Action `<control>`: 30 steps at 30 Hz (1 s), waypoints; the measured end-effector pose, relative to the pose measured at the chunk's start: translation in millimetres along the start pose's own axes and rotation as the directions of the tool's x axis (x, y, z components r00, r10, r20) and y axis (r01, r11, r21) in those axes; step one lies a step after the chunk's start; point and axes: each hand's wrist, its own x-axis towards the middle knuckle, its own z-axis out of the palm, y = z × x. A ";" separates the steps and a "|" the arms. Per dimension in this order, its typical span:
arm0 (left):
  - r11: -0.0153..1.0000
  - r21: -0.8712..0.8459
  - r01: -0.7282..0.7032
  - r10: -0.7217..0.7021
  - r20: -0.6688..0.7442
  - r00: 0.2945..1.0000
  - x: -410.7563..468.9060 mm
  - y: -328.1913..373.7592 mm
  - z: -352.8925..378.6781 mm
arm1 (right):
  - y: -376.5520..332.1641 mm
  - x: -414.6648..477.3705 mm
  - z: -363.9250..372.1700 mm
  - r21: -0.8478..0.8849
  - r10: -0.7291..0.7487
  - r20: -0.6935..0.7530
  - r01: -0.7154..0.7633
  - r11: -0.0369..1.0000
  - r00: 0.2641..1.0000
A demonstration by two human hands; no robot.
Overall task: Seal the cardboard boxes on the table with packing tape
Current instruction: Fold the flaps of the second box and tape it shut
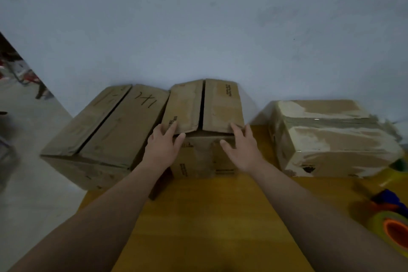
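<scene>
A small cardboard box (203,106) stands at the back middle of the table, its two top flaps folded down with a dark gap between them. My left hand (164,144) touches its near left corner, fingers straight on the flap, thumb on the front face. My right hand (239,148) lies the same way on the near right corner. A larger box (110,128) with black marker writing sits to the left, flaps down. A box (331,137) with torn, taped surfaces sits to the right. A tape dispenser (390,221) with an orange core lies at the right edge.
The yellow wooden table (209,216) ends at the left under the large box, which overhangs it. A pale wall rises directly behind the boxes. A second tape roll (399,172) lies beside the right box. Grey floor and clutter show at far left.
</scene>
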 end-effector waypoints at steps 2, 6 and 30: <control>0.986 -0.161 0.043 -0.035 0.050 0.998 9.3 -3.0 -1.2 | -4.4 4.3 1.2 0.033 0.041 0.046 -0.042 0.999 0.998; 0.973 -0.217 -0.075 0.054 -0.100 0.994 -2.0 -5.6 2.7 | -8.2 3.2 -2.9 0.232 0.166 -0.071 -0.146 0.962 0.984; 0.317 0.209 -0.925 0.909 0.211 0.359 -224.1 185.8 106.1 | 146.0 -175.3 -111.1 -0.054 0.134 -0.070 -0.138 0.989 0.989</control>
